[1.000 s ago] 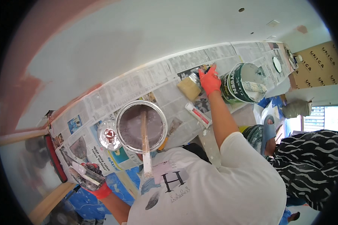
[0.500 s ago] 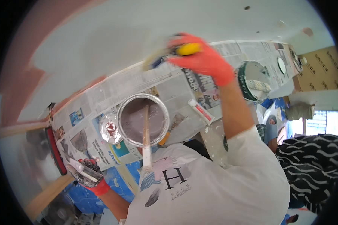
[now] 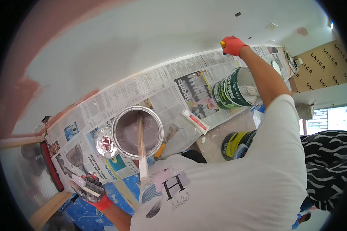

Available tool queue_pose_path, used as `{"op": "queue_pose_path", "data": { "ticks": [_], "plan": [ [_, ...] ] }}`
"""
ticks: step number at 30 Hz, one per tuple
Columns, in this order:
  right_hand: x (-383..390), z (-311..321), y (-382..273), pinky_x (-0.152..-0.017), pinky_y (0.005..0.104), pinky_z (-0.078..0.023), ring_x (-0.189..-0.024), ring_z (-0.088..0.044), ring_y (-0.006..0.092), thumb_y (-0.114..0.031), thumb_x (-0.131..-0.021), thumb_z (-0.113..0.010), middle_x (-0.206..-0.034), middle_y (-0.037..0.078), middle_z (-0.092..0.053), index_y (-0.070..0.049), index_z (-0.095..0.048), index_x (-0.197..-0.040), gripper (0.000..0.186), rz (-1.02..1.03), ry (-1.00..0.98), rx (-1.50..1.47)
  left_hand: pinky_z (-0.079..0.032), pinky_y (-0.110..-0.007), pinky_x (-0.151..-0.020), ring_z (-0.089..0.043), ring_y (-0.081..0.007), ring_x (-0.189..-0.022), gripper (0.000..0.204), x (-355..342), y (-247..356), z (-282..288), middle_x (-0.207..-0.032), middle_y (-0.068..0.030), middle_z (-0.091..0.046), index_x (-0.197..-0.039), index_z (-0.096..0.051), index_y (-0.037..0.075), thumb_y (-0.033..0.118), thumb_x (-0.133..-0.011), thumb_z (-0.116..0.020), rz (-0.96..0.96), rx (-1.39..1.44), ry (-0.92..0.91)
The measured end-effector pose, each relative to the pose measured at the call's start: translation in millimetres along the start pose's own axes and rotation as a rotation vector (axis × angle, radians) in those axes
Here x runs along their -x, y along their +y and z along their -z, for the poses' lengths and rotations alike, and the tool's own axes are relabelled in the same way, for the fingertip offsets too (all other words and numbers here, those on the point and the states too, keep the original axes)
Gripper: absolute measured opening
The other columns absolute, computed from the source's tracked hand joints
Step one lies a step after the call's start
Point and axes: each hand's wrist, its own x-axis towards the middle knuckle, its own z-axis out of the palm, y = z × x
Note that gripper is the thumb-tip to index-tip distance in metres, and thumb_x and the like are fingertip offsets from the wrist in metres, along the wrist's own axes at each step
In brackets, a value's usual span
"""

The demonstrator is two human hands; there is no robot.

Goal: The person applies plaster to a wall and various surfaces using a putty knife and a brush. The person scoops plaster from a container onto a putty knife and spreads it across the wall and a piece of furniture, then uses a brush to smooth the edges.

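Note:
My right hand point(image 3: 234, 46), in a red glove, is closed around a yellow-handled scraper point(image 3: 223, 44) close to the white wall, at the far edge of the newspaper. Most of the scraper is hidden by the hand. At the lower left, my left hand point(image 3: 91, 192), in a red glove with a smeared dark palm, holds a putty knife point(image 3: 78, 180) with pale mauve filler on it. Between the hands stands an open tin point(image 3: 160, 131) of mauve paste, a paint-stained wooden stick point(image 3: 142, 152) leaning out over its rim. The tin's smeared lid point(image 3: 105, 143) lies beside it.
Newspaper point(image 3: 169, 90) covers the worktop. On it lie a white and red tube point(image 3: 196, 121) and another scraper with an orange-yellow handle point(image 3: 160, 149). A green bucket point(image 3: 224, 91) stands under my right arm. A yellow-banded black tub point(image 3: 229, 146) sits nearer. Someone in patterned black clothing point(image 3: 327, 165) is at right.
My right hand has swung right and farther away along the wall with the scraper. The view has shifted, showing more of the bucket and the tub. My left hand stays nearly still.

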Motion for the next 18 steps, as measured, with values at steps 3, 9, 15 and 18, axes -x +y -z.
{"op": "queue_pose_path", "data": {
  "ticks": [3,9,15,18],
  "plan": [
    [-19,84,-84,-0.089,0.0379,-0.051,-0.093,-0.067,0.0286,-0.033,-0.081,-0.068,-0.098,0.013,-0.072,-0.008,-0.072,-0.098,0.030,0.077,-0.254,-0.601,-0.058,-0.038,-0.063,-0.070,-0.0237,-0.071,0.047,9,2,-7,-0.089,-0.0104,-0.072,-0.119,-0.060,0.005,0.047,-0.102,-0.047,-0.051,-0.064,0.030],
    [-14,125,-268,-0.092,0.0360,-0.049,-0.101,-0.064,0.0281,-0.039,-0.082,-0.071,-0.106,0.011,-0.070,-0.010,-0.072,-0.108,0.039,0.400,-0.112,-1.047,-0.058,-0.037,-0.063,-0.069,-0.0251,-0.065,0.050,-29,13,-70,-0.086,-0.0101,-0.072,-0.110,-0.064,0.005,0.051,-0.098,-0.051,0.157,0.110,-0.125],
    [-28,113,-320,-0.088,0.0338,-0.050,-0.097,-0.065,0.0224,-0.038,-0.083,-0.073,-0.104,0.010,-0.069,-0.007,-0.070,-0.108,0.041,0.442,-0.207,-0.803,-0.060,-0.039,-0.063,-0.071,-0.0271,-0.063,0.056,-18,29,-77,-0.074,-0.0115,-0.071,-0.087,-0.069,0.002,0.055,-0.095,-0.055,0.202,0.096,-0.051],
    [-28,138,-297,-0.089,0.0377,-0.051,-0.102,-0.063,0.0274,-0.039,-0.082,-0.069,-0.107,0.013,-0.068,-0.008,-0.070,-0.107,0.040,0.304,-0.335,-1.059,-0.056,-0.036,-0.056,-0.068,-0.0241,-0.060,0.053,-5,23,-59,-0.075,-0.0096,-0.070,-0.091,-0.066,0.004,0.056,-0.094,-0.057,0.138,0.072,0.114]
  ]
}}
